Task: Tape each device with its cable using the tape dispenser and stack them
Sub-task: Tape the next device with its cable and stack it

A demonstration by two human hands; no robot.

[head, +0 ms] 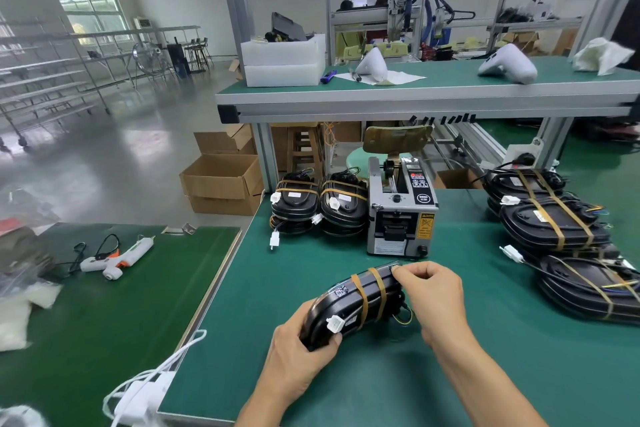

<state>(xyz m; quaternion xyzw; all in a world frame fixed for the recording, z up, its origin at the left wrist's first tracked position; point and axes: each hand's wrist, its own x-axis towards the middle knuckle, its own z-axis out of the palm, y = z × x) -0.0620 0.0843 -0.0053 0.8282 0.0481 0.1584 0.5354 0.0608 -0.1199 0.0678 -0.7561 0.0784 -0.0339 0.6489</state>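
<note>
A black oval device (353,305) lies tilted on a green work mat (381,374), held between both hands. The left hand (304,347) grips its near end, thumb curled just below a white connector (334,323). The right hand (429,298) pinches its far upper edge with fingers curled. Two bands of tan tape (372,293) wrap the device's middle, binding its cable; yellow and blue wires show beneath the right hand.

Just behind the device stands a grey tape dispenser (401,211). To its left, two stacks of taped devices (318,204) sit side by side at the mat's far edge. To the right lies another pile of taped devices (561,236), overlapping one another.

On the floor beyond, open cardboard boxes (221,180) are stacked. A white and orange glue gun (117,256) rests on the neighbouring green table at left.
</note>
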